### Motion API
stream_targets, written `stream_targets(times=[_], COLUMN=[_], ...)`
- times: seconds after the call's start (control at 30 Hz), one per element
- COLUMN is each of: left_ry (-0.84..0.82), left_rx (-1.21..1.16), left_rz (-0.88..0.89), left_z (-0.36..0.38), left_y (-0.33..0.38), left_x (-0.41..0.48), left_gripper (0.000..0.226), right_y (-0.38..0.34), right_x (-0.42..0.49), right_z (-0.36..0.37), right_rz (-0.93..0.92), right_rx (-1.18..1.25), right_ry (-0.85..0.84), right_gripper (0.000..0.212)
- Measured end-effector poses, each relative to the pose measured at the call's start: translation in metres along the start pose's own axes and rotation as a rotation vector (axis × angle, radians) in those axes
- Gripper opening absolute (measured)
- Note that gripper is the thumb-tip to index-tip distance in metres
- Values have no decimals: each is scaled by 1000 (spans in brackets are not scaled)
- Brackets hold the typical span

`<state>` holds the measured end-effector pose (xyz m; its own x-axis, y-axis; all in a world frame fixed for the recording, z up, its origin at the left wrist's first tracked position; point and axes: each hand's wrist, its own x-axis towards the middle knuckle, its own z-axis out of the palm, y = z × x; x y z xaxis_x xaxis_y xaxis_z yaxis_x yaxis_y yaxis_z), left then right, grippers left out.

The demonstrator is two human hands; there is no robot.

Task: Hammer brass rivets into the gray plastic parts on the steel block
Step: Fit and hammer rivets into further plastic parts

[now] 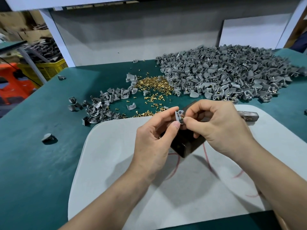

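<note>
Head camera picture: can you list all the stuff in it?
Plastic parts heap: too many to count, gray, back right of table.
Smaller parts pile: many, gray, left of middle.
Loose rivets: many, brass, between the piles.
Steel block: one, dark, on the mat.
Hammer: one, metal, mat's right edge, mostly hidden.
Mat: one, white, on table.
Table: one, green.
Crate: one, yellow, far left.
Held part: one, gray, above the block.
Held rivet: one, brass, against that part.
Left hand: bare, pinching held part.
Right hand: bare, pinching held rivet.
</note>
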<state>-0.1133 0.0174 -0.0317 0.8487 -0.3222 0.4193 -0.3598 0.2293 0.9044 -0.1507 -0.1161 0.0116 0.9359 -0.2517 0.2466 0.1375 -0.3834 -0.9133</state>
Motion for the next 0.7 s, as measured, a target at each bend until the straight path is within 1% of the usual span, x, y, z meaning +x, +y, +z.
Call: stream_targets(times=[0.17, 0.33, 0.7], left_ry=[-11, 1, 9], left_rx=[28, 14, -14], left_rz=[-6, -10, -14], left_z=[-1, -1, 0], left_y=[0, 0, -1], left_x=[0, 0, -1], left_gripper=[37, 36, 32], right_y=[0, 2, 3], right_x=[0, 0, 1], right_z=[-1, 0, 2], right_rz=[-16, -20, -7], right_rx=[13, 24, 100], right_ry=[-16, 3, -8], right_gripper=[19, 14, 20])
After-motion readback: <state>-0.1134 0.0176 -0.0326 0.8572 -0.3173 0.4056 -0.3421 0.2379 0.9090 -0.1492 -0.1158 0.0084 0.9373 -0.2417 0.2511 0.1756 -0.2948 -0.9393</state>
